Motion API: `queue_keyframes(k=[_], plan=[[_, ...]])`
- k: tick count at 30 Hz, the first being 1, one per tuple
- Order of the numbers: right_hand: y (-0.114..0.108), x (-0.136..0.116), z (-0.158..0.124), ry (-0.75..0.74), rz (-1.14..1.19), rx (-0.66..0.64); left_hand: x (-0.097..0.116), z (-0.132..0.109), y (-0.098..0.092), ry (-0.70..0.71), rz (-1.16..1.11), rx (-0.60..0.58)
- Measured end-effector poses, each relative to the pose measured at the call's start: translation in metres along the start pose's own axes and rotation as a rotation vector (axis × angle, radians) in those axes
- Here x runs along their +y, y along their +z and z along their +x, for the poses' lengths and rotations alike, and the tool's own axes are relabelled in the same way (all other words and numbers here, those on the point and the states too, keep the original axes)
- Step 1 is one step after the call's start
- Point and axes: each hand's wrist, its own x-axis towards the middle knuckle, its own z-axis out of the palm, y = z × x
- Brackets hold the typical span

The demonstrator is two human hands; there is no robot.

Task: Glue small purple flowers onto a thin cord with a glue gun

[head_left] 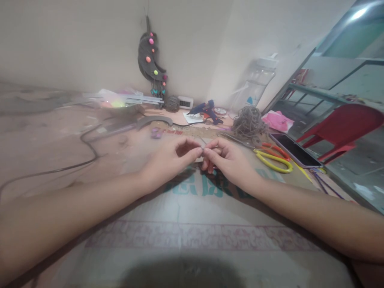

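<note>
My left hand and my right hand meet above the middle of the board, fingertips almost touching. Both are closed in a pinch on a thin grey strand of yarn, of which a short loop shows above the fingers. Most of the strand is hidden by my fingertips. Scissors with yellow and orange handles lie just right of my right hand, blades pointing left. A tangled heap of grey yarn sits behind the scissors.
Behind my hands are a glue gun, a small yarn ball, clear sticks and a water bottle. A phone lies at the right edge. A crescent ornament hangs on the wall. A black cord crosses the left.
</note>
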Motion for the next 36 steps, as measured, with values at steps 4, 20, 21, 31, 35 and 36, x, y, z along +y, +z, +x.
queue_keyframes(k=[4,20,21,31,35,36], plan=[[0.0013,-0.0014,-0.0012,-0.007,-0.03,0.017,0.0002,-0.0006,0.0003,-0.043,0.093,-0.002],[0.0041,-0.003,-0.003,-0.017,-0.065,0.023,-0.0018,0.0016,0.0,-0.052,0.118,0.016],[0.0035,-0.0024,-0.0027,-0.022,-0.057,0.018,-0.0017,0.0015,-0.0002,-0.044,0.122,0.02],[0.0026,-0.0067,-0.0054,0.012,0.121,-0.116,0.0051,0.0008,-0.0009,-0.012,0.143,0.066],[0.0039,-0.0048,-0.0046,0.068,0.18,-0.123,0.0071,0.0003,-0.0011,0.003,0.153,0.071],[0.0039,-0.0032,-0.0041,0.079,0.196,-0.12,0.0071,0.0,-0.0011,0.011,0.156,0.068]])
